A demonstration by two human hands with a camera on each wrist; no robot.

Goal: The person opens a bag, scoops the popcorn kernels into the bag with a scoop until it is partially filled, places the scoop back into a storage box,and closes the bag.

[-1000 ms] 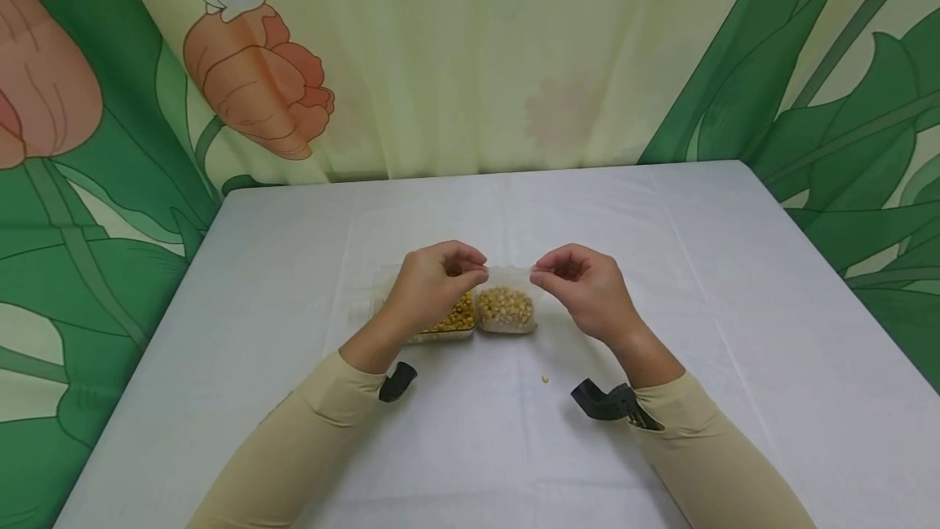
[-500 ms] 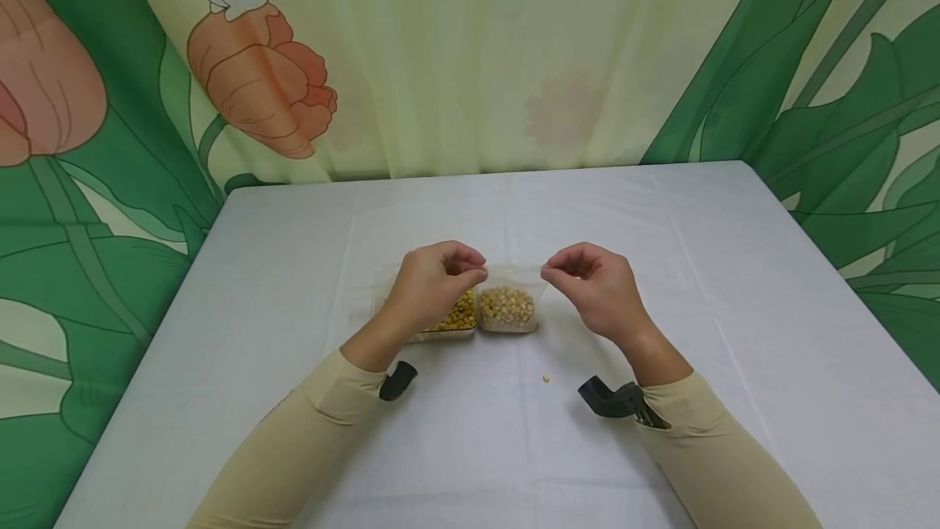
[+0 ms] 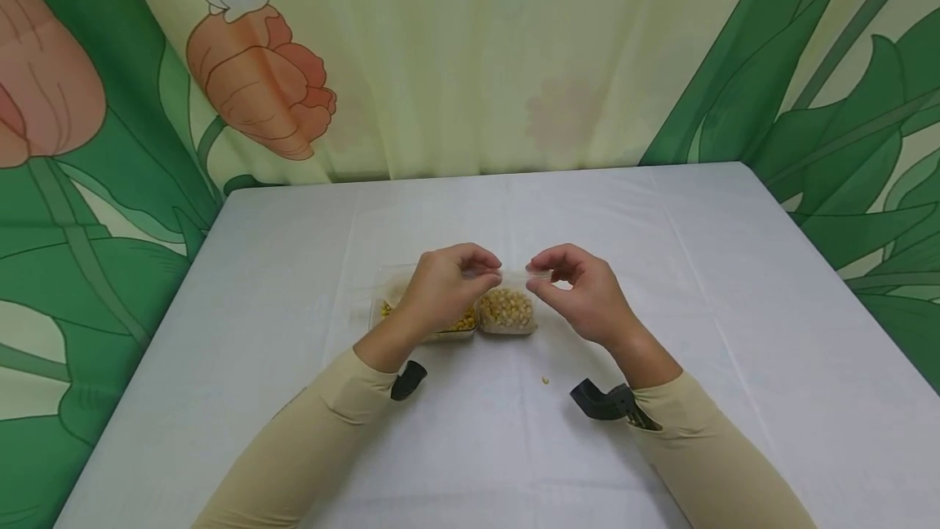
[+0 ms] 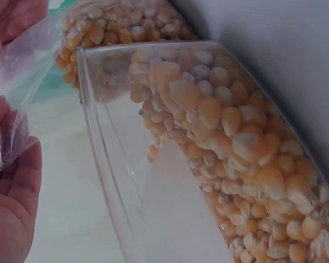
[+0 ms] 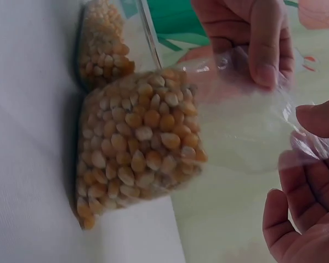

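Note:
A clear plastic bag of corn kernels stands on the table with its upper part drawn up. My left hand pinches the top edge on one side; in the right wrist view its thumb lies flat along the film. At the opposite corner, my right hand holds the bag's edge between thumb and fingers, with film bunched there in the right wrist view. Right beside the bag, under my left forearm, sits a clear rectangular container with corn kernels heaped inside, partly hidden by the left hand in the head view.
One loose kernel lies on the white tablecloth in front of the bag. A patterned curtain hangs behind the table's far edge. Black wrist cameras stick out from both sleeves.
My right hand shifted right along the bag's top, then came back left. My left hand has moved slightly right, so the two hands are nearer each other. The bag and container stayed put.

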